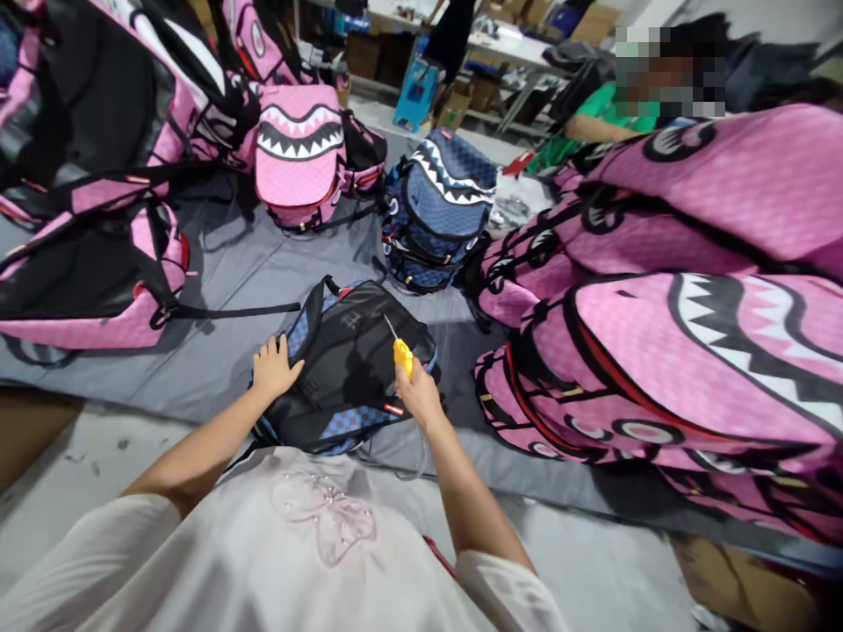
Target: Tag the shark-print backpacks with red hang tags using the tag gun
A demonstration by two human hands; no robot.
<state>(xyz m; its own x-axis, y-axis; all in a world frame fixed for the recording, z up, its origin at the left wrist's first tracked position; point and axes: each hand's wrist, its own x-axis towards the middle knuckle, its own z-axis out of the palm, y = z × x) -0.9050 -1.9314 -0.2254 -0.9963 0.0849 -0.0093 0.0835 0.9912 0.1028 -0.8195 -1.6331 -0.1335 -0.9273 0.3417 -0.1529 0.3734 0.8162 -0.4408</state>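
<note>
A black and blue checkered backpack (pixel 356 351) lies on the grey cloth in front of me, its black back panel and straps facing up. My left hand (pixel 275 369) rests on its left edge near a strap, fingers out and holding nothing. In my right hand (pixel 419 391) is a yellow-handled tool (pixel 402 356) with a thin, pointed metal tip. That tip hovers over or touches the upper right part of the panel; I cannot tell which. A pale cord (pixel 422 456) hangs below my right hand.
Pink backpacks with a toothed-mouth print (pixel 659 351) are piled at the right. More pink bags (pixel 85 281) lie at the left, and one pink backpack (pixel 299 158) stands at the back. Beyond mine is a blue backpack (pixel 441 211). A person in green (pixel 596 123) is at the far right.
</note>
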